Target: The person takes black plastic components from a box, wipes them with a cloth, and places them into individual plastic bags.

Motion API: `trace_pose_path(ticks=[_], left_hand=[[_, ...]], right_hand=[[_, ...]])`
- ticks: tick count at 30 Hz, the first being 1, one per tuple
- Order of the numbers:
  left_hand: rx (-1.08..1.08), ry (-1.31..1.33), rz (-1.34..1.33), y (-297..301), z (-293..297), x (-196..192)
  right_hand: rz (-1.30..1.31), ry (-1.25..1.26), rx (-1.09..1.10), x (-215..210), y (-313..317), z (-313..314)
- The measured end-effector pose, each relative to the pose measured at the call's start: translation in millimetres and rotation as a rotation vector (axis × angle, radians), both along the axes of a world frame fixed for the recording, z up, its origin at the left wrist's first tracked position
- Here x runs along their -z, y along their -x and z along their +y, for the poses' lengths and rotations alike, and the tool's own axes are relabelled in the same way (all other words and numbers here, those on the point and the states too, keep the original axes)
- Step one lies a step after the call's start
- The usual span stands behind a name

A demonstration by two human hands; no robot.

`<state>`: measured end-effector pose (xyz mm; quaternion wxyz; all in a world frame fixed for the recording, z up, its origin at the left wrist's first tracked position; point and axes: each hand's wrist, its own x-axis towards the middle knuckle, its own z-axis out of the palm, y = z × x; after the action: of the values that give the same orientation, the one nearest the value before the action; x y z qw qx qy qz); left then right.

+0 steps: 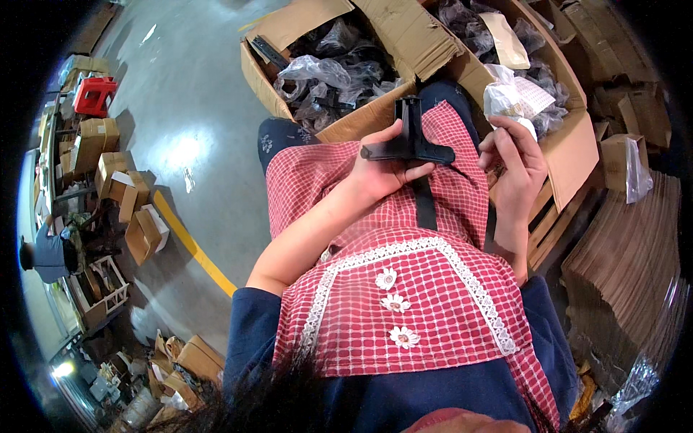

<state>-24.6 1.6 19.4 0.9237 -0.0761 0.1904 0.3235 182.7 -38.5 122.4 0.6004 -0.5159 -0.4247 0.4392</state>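
My left hand [379, 169] is wrapped round a black plastic bracket [410, 137] with an upright channel and arms spreading at its base. It is held above my lap, over the red checked apron [447, 209]. A dark strap [426, 206] lies on the apron below it. My right hand [516, 155] is raised to the right of the bracket, apart from it, fingers curled and tips together. Whatever those fingertips hold, if anything, is too small to make out. Just beyond them is a crumpled white bag [502, 97] beside a printed white sheet [534, 97].
An open carton [361, 119] of black parts in clear plastic bags stands before my knees. Another open carton [574, 155] of bagged parts is at the right. Flattened cardboard [628, 245] is stacked at far right. Boxes and a red container [95, 96] line the left side.
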Motion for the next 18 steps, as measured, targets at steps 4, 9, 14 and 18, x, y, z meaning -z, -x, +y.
trace_pose_path(ticks=[4, 9, 14, 18], left_hand=[[0.041, 0.036, -0.188, 1, 2, 15], [0.054, 0.065, -0.34, 1, 4, 24], [0.099, -0.015, -0.516, 1, 2, 12], [0.046, -0.069, -0.381, 1, -5, 8]], right_hand=[[-0.023, 0.061, -0.048, 8, -12, -7], [-0.237, -0.02, -0.277, 10, -4, -15], [-0.593, -0.26, -0.425, -11, 16, -9], [-0.663, -0.361, -0.478, -1, 22, -7]])
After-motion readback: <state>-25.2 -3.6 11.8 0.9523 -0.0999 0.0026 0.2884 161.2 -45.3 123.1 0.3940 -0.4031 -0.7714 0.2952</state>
